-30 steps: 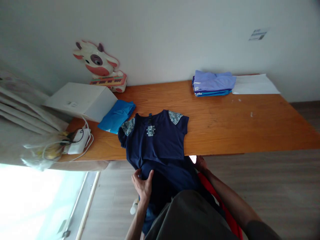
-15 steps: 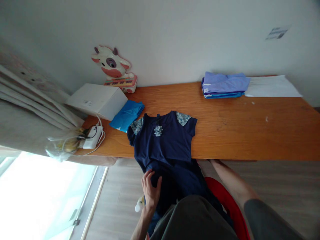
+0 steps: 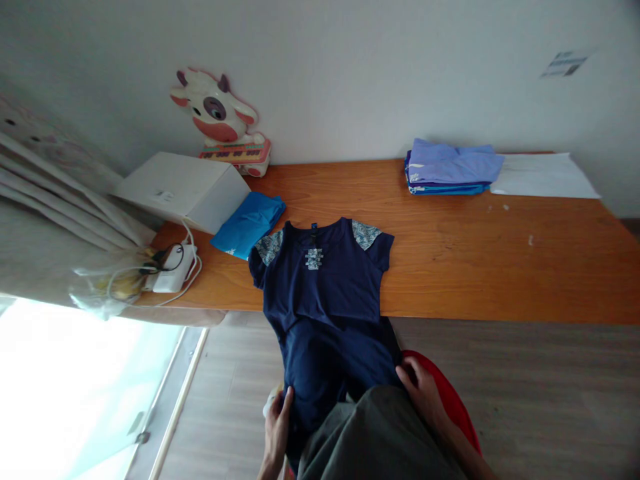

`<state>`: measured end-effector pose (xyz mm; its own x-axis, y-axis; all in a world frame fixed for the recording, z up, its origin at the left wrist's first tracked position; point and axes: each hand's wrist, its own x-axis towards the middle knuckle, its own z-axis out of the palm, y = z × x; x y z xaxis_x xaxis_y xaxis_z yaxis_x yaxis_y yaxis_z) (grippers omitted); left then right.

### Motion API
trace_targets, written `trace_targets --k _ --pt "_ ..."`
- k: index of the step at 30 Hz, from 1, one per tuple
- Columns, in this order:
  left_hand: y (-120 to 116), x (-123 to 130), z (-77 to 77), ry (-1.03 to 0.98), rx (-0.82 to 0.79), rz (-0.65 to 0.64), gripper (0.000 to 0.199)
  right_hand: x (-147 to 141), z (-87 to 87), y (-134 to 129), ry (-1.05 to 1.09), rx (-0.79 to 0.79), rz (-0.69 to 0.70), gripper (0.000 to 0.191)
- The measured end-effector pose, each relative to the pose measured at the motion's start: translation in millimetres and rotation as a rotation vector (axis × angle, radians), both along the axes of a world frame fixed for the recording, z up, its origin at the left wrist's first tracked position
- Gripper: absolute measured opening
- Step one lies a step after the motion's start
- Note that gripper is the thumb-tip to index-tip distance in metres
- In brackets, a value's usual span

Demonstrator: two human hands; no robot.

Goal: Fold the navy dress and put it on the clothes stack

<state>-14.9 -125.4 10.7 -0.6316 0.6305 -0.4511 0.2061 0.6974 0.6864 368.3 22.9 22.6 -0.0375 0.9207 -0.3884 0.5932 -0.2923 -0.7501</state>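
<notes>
A navy blue dress (image 3: 323,293) with patterned shoulders lies face up on the wooden table (image 3: 475,267), its skirt hanging over the front edge toward me. My left hand (image 3: 277,427) grips the skirt's lower left edge below the table. At the skirt's lower right edge my right hand (image 3: 423,393) holds the cloth, just in front of a red basket (image 3: 453,400). Both hands sit low, close to my body.
A folded blue garment (image 3: 249,223) lies left of the dress, beside a white box (image 3: 183,190) and a cow-shaped toy keyboard (image 3: 223,127). A white charger with cables (image 3: 173,270) sits at the table's left end. A folded clothes stack (image 3: 453,167) and white paper (image 3: 543,177) rest at the back right.
Both hands have slid down the hanging skirt toward me. The right hand came out from under the table edge and now holds the skirt's right side.
</notes>
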Motion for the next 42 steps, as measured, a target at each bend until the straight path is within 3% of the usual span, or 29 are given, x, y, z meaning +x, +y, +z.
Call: trace_targets --k 2,5,8,11,14,16,18,22,25,27,31,35,39,42 --pt "3 -11 1.5 -0.085 0.036 0.012 0.064 1 8.5 -17 -0.019 -0.025 0.042 0.034" --pt "26 -27 8.5 -0.109 0.113 -0.001 0.06 -9 37.8 2 0.016 0.016 0.118 0.032" --pt "71 -38 26.8 -0.055 0.249 -0.058 0.054 -29 80.0 62 0.056 0.202 0.169 0.032" --pt "121 -34 55.4 0.038 0.355 -0.105 0.047 -63 121.4 138 0.057 0.463 0.169 0.033" --pt "162 -16 86.4 0.145 0.466 -0.139 0.041 -107 144.9 198 -0.034 0.638 0.33 0.037" --pt "186 -5 103.4 0.181 0.538 -0.167 0.038 -137 144.4 219 -0.142 0.678 0.502 0.046" --pt "207 1 115.1 0.187 0.59 -0.205 0.036 -159 132.1 224 -0.266 0.652 0.583 0.056" --pt "246 -8 123.3 0.262 0.602 -0.296 0.032 -162 96.7 213 -0.452 0.663 0.507 0.065" --pt "267 -13 121.8 0.434 0.593 -0.373 0.027 -132 82.8 211 -0.501 0.719 0.447 0.068" --pt "276 -3 119.6 0.541 0.573 -0.458 0.032 -106 80.9 212 -0.517 0.722 0.408 0.069" --pt "279 46 115.2 0.602 0.528 -0.638 0.058 -63 81.6 217 -0.541 0.704 0.347 0.069" --pt "277 82 113.2 0.505 0.567 -0.676 0.059 -29 81.3 219 -0.544 0.667 0.316 0.069" --pt "280 57 111.6 0.338 0.609 -0.567 0.042 9 77.8 217 -0.388 0.662 0.348 0.064" --pt "281 15 105.3 0.391 0.625 -0.421 0.038 40 67.6 216 -0.281 0.72 0.184 0.062"
